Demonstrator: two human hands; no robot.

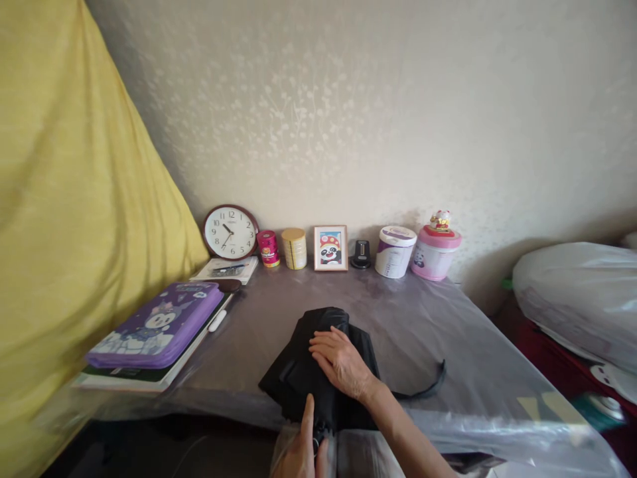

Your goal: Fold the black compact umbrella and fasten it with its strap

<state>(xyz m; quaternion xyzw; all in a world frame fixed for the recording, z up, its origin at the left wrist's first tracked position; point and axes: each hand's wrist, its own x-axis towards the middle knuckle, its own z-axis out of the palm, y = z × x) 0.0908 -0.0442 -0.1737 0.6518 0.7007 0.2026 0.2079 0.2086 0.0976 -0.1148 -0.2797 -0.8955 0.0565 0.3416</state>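
A black folded umbrella lies on the table near its front edge, and its thin black strap trails off to the right. My right hand lies over the bunched fabric, fingers curled around it. My left hand is at the bottom edge of the view. It grips the umbrella's handle end, with one finger stretched up along the fabric. Most of the left hand is cut off by the frame.
Clear plastic sheeting covers the table. A purple cartoon case lies on books at the left. Along the wall stand a clock, small tins, a panda picture and two tubs. A yellow curtain hangs on the left, and a plastic-wrapped bundle lies on the right.
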